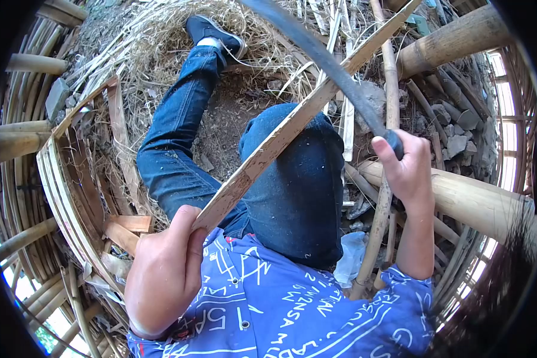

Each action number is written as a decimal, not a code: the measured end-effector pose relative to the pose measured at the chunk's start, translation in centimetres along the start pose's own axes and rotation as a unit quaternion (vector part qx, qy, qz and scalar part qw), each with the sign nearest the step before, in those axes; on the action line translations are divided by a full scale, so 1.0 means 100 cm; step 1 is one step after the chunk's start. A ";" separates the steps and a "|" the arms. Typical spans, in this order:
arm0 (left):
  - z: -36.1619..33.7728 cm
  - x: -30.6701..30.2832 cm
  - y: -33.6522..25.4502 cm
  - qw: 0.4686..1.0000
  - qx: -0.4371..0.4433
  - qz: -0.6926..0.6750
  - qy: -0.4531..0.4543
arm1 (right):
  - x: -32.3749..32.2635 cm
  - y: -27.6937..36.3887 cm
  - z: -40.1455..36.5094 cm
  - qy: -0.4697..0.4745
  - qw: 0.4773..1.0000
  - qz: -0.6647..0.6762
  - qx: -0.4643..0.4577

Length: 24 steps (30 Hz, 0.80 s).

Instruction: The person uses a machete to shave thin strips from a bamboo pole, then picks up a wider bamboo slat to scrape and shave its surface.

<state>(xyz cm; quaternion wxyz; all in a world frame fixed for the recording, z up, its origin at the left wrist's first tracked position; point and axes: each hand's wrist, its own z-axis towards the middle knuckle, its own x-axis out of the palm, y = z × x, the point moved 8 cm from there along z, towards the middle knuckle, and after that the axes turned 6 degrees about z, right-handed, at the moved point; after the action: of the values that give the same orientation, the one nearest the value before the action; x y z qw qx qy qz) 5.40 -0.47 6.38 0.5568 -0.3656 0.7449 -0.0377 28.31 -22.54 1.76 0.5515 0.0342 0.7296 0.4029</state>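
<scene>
My left hand (164, 268) is closed around the near end of a long split bamboo strip (280, 141). From there the strip slants up and to the right, passing over my raised knee, with its rough inner face showing. In my right hand (409, 170) is a machete (322, 53), its dark handle gripped in the fist with the thumb along it. The long grey blade points up and to the left and overlaps the strip above the knee in this view. Its far end runs out of the frame.
My bent legs in jeans (298, 185) lie under the strip. Thin shavings (143, 71) litter the ground ahead. Split bamboo strips (56, 179) stand at left, a thick bamboo pole (471, 194) lies at right, and stones (459, 143) are piled beyond it.
</scene>
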 end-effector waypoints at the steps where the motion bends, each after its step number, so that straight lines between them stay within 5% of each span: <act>1: 0.000 0.001 -0.001 1.000 -0.005 0.001 -0.003 | 0.006 0.002 -0.001 0.019 0.999 0.032 0.003; 4: 0.001 0.003 -0.007 1.000 -0.008 0.009 -0.011 | 0.024 0.034 -0.006 0.089 0.995 0.019 -0.045; 10: -0.001 0.008 -0.009 0.999 -0.032 -0.028 -0.034 | 0.039 0.072 -0.006 0.079 0.985 -0.017 -0.155; 20: -0.004 0.010 0.003 0.993 -0.053 -0.100 -0.025 | 0.032 0.054 0.001 0.022 0.983 -0.063 -0.173; 24: -0.006 0.006 0.002 0.995 -0.046 -0.082 -0.041 | 0.023 0.028 0.012 0.026 0.993 -0.050 -0.108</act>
<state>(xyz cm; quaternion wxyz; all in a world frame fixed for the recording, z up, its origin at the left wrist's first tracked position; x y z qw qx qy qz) 4.71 -0.91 5.98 0.5644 -0.4514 0.6903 -0.0343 27.27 -18.85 1.66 0.5525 -0.0727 0.6967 0.4518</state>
